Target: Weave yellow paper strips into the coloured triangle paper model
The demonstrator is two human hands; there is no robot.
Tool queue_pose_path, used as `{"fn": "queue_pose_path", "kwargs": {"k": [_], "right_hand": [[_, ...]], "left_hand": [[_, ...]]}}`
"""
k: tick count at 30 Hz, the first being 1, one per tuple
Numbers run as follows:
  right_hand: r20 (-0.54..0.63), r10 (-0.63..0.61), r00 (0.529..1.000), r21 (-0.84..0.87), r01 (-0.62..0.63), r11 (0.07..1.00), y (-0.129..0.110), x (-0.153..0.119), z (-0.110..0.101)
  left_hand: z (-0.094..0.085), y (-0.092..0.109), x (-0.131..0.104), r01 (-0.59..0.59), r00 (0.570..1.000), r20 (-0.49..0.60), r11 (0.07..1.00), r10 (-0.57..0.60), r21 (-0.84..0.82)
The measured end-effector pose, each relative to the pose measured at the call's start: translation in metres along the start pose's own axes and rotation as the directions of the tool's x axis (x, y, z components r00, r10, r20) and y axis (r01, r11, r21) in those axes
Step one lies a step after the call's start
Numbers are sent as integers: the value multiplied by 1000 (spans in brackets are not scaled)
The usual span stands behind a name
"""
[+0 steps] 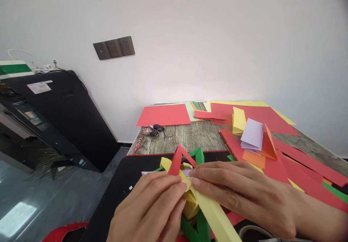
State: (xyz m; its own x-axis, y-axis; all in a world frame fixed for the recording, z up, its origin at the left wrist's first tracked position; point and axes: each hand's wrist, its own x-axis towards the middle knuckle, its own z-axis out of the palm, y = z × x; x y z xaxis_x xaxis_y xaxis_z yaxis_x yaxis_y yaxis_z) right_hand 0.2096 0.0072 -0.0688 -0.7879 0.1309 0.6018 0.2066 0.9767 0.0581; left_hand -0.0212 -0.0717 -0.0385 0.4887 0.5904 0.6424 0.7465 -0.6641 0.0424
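Low in the middle of the head view, my left hand (150,207) and my right hand (239,195) meet over a pale yellow paper strip (216,214). The fingertips of both are pressed together on its folded upper end. The strip's long tail slants down to the right, below my right hand. Around the fingers stand looped paper strips: a red strip (176,160) and a green strip (199,156) behind, with more green loops (202,225) and a crumpled darker yellow piece (191,204) underneath. My fingers hide where the strips join.
A black mat (108,213) lies under the work. Behind it, the wood-grain table (176,138) carries keys (156,128) and red sheets (164,115). Folded lilac paper (252,135), yellow paper (238,120) and red strips (307,160) lie at right. A black cabinet (62,115) stands left.
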Motion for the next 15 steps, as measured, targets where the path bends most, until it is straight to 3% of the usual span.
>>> {"fn": "queue_pose_path", "kwargs": {"k": [3,7,15], "right_hand": [[-33,-79,996,37,80,996,-2,12,-3],[28,-77,997,40,76,996,-5,26,-7],[-28,-76,997,-7,76,997,-18,30,-1]], "left_hand": [[-1,-1,2,90,994,-45,990,-96,-111],[1,2,3,204,967,-97,946,-235,-253],[1,19,-15,415,878,-144,876,-457,-248]]}}
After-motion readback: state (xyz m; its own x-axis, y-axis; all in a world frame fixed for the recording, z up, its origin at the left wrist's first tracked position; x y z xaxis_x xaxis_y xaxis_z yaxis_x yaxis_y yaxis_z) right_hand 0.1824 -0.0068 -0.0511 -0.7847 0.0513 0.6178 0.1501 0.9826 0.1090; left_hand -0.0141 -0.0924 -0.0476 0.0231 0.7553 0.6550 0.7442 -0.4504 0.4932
